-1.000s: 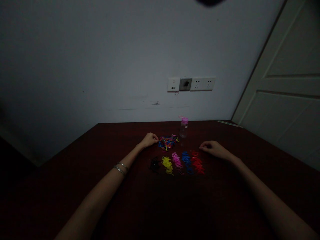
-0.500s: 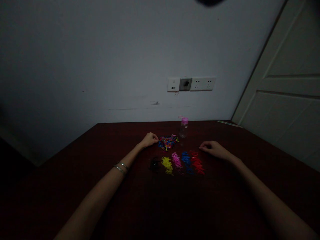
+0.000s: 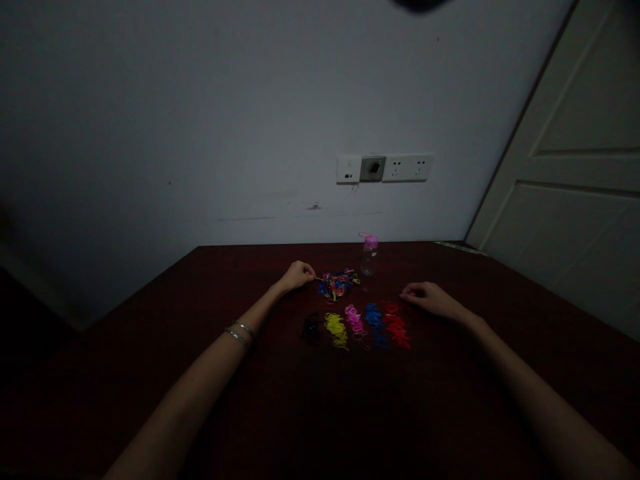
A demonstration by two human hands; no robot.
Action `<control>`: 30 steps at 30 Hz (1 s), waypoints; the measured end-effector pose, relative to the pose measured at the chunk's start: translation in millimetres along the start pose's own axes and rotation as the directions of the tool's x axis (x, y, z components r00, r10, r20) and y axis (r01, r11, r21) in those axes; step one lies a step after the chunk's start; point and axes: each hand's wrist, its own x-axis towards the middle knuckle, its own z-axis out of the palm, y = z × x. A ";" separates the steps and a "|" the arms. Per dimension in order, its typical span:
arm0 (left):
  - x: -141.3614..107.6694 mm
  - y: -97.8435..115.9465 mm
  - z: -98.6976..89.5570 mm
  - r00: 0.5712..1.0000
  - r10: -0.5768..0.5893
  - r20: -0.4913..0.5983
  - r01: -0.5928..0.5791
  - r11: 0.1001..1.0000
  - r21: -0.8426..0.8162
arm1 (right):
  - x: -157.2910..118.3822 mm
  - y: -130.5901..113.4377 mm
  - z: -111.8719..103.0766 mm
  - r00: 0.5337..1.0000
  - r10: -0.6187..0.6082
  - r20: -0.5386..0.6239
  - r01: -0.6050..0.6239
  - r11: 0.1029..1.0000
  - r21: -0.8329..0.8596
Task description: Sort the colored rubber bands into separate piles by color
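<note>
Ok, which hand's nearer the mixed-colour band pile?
Left. The left hand has its fingertips right at the left edge of the mixed-colour band pile; the right hand is across a wider gap to its right, beyond the red bands.

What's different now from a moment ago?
The left hand has drawn back slightly from the multicoloured pile of bands, and a yellowish band now shows at its grip. The right hand, pink-capped bottle and single-colour piles stayed put.
</note>
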 end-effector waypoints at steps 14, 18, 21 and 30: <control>-20.8 36.7 -19.6 0.995 0.069 0.074 -0.065 0.997 -0.049 | -0.9 -2.3 -1.1 1.000 0.008 0.001 -0.008 1.000 0.005; -41.7 50.7 -14.8 0.975 0.128 0.181 -0.115 0.990 -0.082 | -0.8 -1.5 -1.0 1.000 0.004 0.003 -0.004 1.000 0.007; -54.5 57.6 -11.2 0.974 0.119 0.193 -0.101 0.990 -0.103 | 0.4 1.0 -0.1 1.000 0.009 0.003 -0.009 1.000 0.016; -74.0 65.0 4.4 0.972 0.028 0.234 0.025 0.975 -0.219 | 0.4 -1.0 -0.7 1.000 0.014 0.007 -0.014 1.000 0.016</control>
